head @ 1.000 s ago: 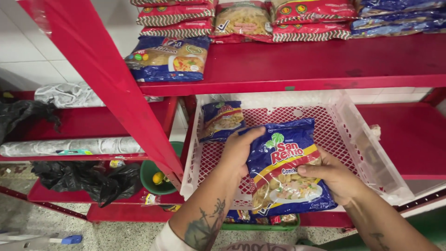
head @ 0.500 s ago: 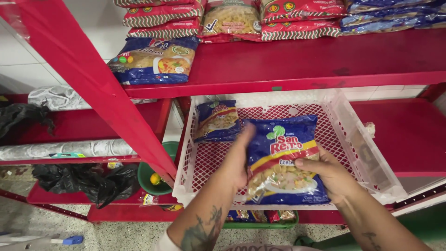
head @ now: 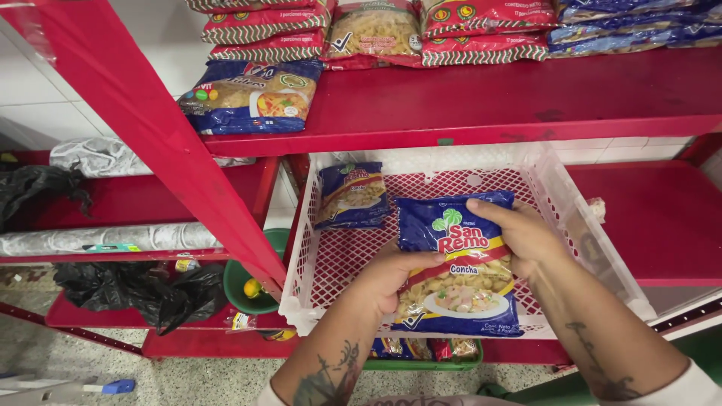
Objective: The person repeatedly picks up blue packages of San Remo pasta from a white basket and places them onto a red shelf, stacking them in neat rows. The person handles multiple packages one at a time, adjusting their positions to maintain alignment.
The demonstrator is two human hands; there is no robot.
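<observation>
Both hands hold one blue pasta bag (head: 457, 267) flat over the white crate (head: 579, 218), face up. The left hand (head: 387, 278) has its fingers closed on the bag's lower left edge; the right hand (head: 523, 237) has its fingers curled over the upper right corner, so the bag stays level. Beyond the left fingers a second blue bag (head: 352, 195) lies in the crate: two bags there. Above the fingers, the red shelf (head: 489, 101) carries one more blue bag (head: 252, 96) and stacked red packs (head: 489, 30).

glossy plastic pasta bag (head: 457, 263), white lattice plastic crate (head: 560, 197), red painted smooth metal shelf (head: 489, 98).
</observation>
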